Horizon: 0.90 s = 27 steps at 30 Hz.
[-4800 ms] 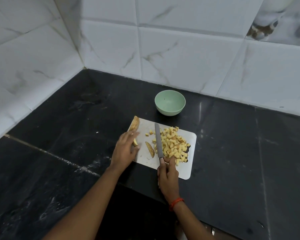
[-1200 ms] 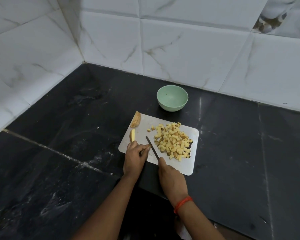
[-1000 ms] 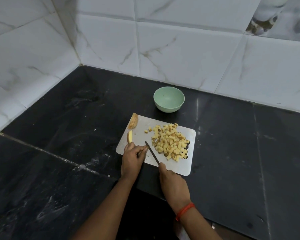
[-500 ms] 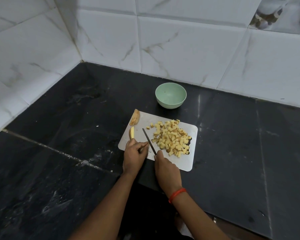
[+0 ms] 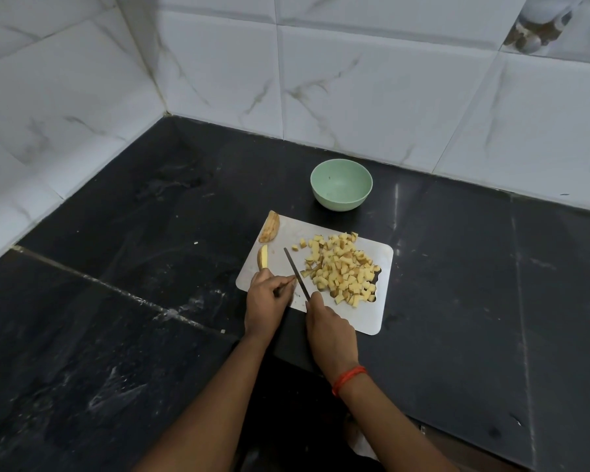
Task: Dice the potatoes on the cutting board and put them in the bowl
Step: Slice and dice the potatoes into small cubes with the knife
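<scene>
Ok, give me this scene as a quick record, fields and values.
bowl: green, empty, behind board
board: white, on black counter
dice: piled on board's right half
slices: two at board's left edge
knife: in right hand, blade left of dice
left hand: curled beside blade, grasp hidden

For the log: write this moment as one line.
right hand: grips steel knife; left hand: curled beside it; round green bowl: empty; yellow potato dice: on white board

The right hand (image 5: 327, 327) hides the handle of the knife (image 5: 295, 271).
</scene>
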Tool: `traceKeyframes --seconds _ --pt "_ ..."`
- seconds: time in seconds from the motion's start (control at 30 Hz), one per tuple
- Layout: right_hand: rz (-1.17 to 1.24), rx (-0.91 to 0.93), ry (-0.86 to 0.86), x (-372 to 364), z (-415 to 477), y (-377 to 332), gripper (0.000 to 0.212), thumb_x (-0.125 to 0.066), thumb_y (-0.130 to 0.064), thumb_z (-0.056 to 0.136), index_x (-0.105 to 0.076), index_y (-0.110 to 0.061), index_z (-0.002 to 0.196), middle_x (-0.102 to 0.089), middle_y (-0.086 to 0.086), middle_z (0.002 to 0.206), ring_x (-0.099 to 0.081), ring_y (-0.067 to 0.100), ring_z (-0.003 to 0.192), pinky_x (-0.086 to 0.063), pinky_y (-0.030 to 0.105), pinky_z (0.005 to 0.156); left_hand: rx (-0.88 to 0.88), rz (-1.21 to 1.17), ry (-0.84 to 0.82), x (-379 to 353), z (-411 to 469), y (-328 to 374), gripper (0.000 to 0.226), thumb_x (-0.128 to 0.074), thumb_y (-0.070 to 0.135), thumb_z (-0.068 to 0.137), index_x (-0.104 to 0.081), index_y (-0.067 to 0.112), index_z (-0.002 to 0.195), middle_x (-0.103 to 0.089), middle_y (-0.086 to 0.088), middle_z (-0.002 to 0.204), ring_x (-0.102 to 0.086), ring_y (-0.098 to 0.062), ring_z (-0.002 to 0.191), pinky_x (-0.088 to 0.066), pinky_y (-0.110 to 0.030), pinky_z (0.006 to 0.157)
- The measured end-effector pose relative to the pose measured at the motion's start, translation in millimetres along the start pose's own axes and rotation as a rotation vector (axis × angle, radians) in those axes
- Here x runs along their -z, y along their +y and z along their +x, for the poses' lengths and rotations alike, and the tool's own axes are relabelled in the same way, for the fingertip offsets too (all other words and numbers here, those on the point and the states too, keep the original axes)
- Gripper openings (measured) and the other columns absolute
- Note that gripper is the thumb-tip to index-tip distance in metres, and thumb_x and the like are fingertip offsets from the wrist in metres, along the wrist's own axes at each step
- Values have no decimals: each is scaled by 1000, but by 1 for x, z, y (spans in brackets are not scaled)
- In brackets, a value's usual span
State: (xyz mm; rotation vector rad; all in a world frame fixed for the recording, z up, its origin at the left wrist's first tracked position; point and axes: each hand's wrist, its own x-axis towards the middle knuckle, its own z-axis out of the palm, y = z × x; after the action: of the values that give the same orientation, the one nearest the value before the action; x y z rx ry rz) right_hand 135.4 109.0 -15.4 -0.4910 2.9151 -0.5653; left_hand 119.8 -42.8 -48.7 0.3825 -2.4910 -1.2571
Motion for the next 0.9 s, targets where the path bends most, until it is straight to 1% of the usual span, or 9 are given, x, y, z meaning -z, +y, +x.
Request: traceKeyframes --seconds 0.07,0.13,0.23,0.3,0.4,0.53,0.73,0.83,0.9 --pt "-5 -1 4 0 1 0 19 -28 -34 108 -39 -19 111 -61 2 80 -63 31 68 -36 34 53 -2 0 -2 0 0 -1 20 -71 30 94 -79 20 109 -56 5 85 -58 -18 88 -55 -45 76" --pt "12 -1 -1 1 2 2 17 -29 -33 108 -38 -19 112 -61 3 78 -62 32 67 -40 35 53 -14 -4 -11 0 0 -1 21 -70 31 95 -79 20 110 -57 5 86 -59 -18 88 -55 -45 76" --pt "27 8 -5 1 9 2 19 -30 -30 107 -37 -19 121 -65 6 79 -63 32 68 -45 37 57 -23 -10 -22 1 1 -2 22 -69 32 95 -78 19 111 -56 5 85 -59 -19 88 -55 -46 76" --pt "-12 15 -2 1 15 -2 23 -31 -27 107 -36 -20 128 -66 7 82 -64 33 70 -41 36 56 -16 -15 -23 1 1 -2 22 -69 31 95 -78 19 110 -57 5 85 -59 -19 89 -55 -46 76" --pt "-54 19 -38 0 16 -8 26 -31 -24 106 -31 -21 132 -67 6 87 -65 31 74 -37 34 56 -13 -3 -12 1 -1 0 20 -69 27 95 -78 17 110 -58 4 86 -60 -19 89 -55 -45 78" --pt "-114 23 -104 5 -9 3 20 -32 -19 104 -24 -22 122 -66 4 90 -66 29 73 -36 34 54 -28 35 21 0 -3 5 20 -70 26 95 -79 14 109 -57 3 84 -59 -17 88 -55 -41 77" --pt "-184 -6 -149 8 -39 9 30 -30 -15 103 -26 -22 132 -58 4 102 -66 29 77 -37 35 56 5 50 26 -1 -2 2 19 -71 27 94 -78 14 107 -57 5 87 -60 -18 89 -56 -42 77" --pt "-113 -86 -94 5 -32 6 15 -32 -22 106 -26 -23 120 -63 2 97 -67 30 76 -38 34 56 44 -7 50 1 -3 3 21 -75 29 91 -78 17 108 -61 8 92 -64 -10 88 -59 -36 80" --pt "-75 -96 -52 3 -29 8 8 -31 -28 107 -28 -22 113 -63 2 93 -66 29 74 -38 34 55 59 -33 66 4 -6 4 23 -77 31 90 -78 18 108 -62 10 92 -64 -6 85 -59 -33 78"
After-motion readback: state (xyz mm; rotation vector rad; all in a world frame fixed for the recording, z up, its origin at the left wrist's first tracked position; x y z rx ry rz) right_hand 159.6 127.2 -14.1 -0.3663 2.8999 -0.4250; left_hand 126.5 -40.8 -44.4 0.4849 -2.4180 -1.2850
